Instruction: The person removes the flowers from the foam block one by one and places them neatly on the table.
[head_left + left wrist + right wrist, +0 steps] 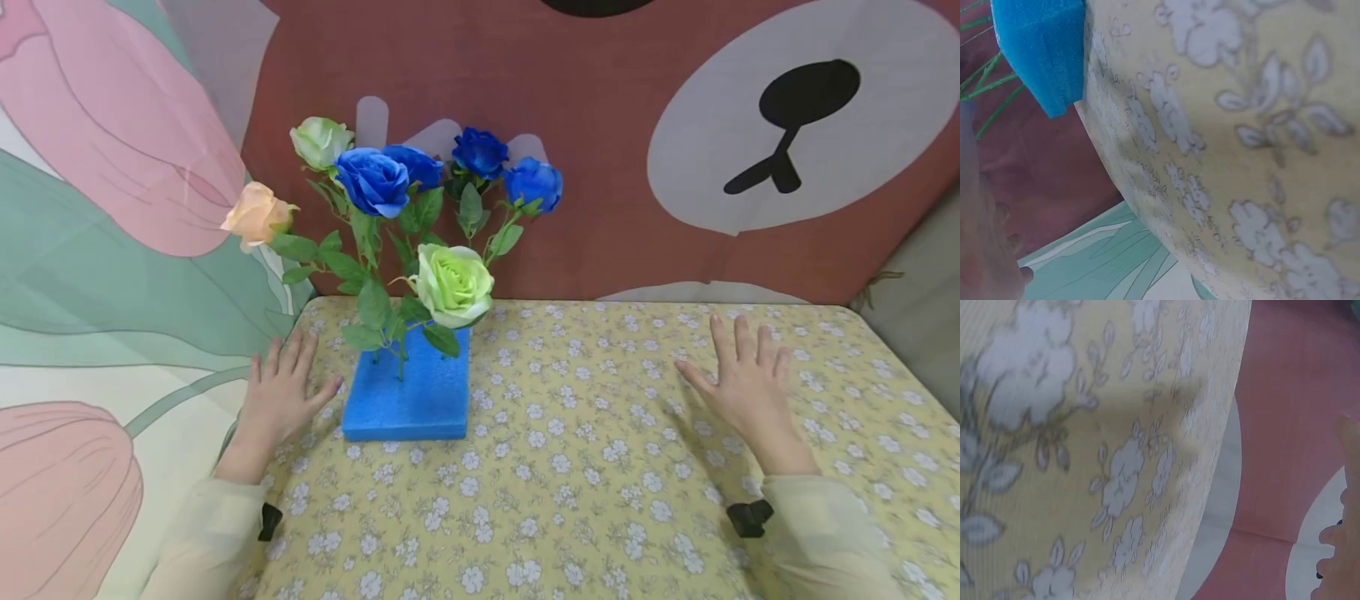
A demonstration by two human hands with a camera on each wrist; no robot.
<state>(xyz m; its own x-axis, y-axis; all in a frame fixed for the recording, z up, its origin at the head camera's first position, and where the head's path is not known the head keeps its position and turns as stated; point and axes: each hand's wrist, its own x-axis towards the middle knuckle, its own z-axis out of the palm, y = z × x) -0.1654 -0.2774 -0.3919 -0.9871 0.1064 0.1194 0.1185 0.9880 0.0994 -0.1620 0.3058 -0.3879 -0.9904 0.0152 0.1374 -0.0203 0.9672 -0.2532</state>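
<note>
Several artificial roses stand in a blue foam block (405, 408) on the table's left side. Their heads include a peach rose (257, 217), a green rose (454, 285), a pale green rose (321, 142) and blue roses (372, 182). Just left of the block, my left hand (281, 400) is spread with straight fingers and holds nothing. Well to the right, my right hand (746, 387) has its fingers spread over the cloth, also holding nothing. The left wrist view catches a corner of the foam block (1047, 50) and green stems; the right wrist view has mostly cloth.
A yellow floral cloth (562, 500) covers the table. Behind it hangs a reddish-brown backdrop (600, 208) with a cartoon muzzle. Fabric printed with large flowers (75, 275) borders the left. Each sleeve carries a small black device (750, 518) at the wrist.
</note>
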